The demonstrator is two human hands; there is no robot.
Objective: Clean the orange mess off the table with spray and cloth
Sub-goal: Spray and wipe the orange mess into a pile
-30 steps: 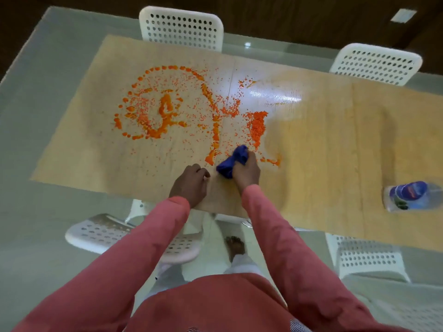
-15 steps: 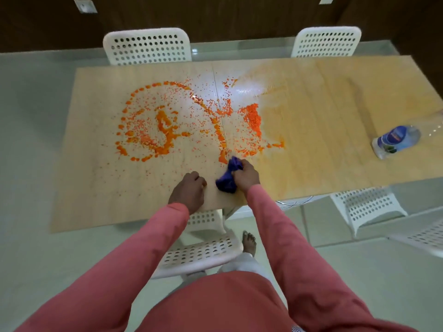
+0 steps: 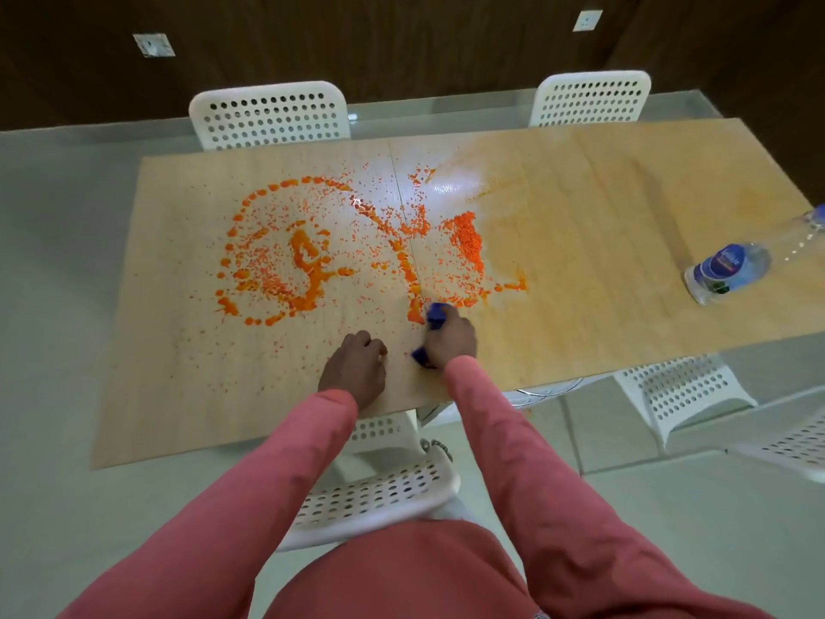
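The orange mess point(image 3: 339, 256) spreads in a dotted ring, a thick squiggle and scattered specks over the middle of my wooden table point(image 3: 178, 373). My blue cloth point(image 3: 435, 315) is bunched at the mess's near edge, under my right hand point(image 3: 448, 341). The clear spray bottle point(image 3: 732, 270) lies tipped over, well right of the mess.

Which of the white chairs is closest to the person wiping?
The white chair on the table's near side, directly below the person's arms, its seat just ahead of their lap. Two others stand across the table; another sits off right.
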